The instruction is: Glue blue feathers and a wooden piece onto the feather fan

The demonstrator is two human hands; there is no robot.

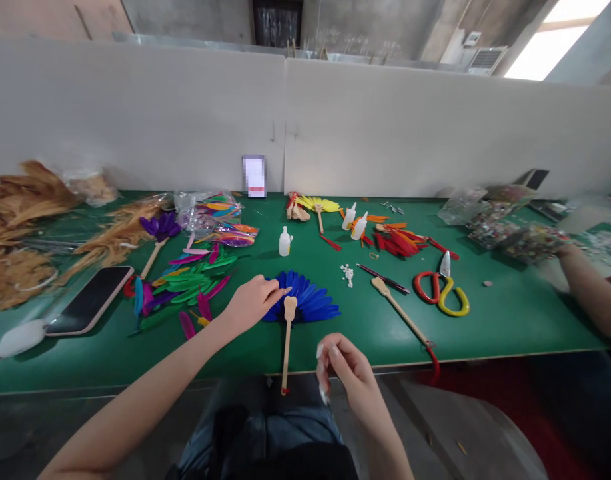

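Observation:
A fan of blue feathers (312, 300) lies on the green table, spread behind the head of a wooden handle (286, 340) that points toward me and reaches past the table edge. My left hand (252, 300) bears on the fan's left side, its fingers closed together and the forefinger over the feathers beside the handle's head. What lies under those fingertips is hidden. Close to the table's front edge, right of the handle, my right hand (345, 367) hovers with loosely bent fingers apart and nothing visible in them.
Near the fan are a glue bottle (284, 243), white bits (348, 275), tweezers (382, 279), another wooden handle (402, 310) and scissors (442, 290). Loose coloured feathers (190, 283) and a phone (90, 300) lie left. At far right, another person's arm (588, 287) reaches toward bagged beads (530, 243).

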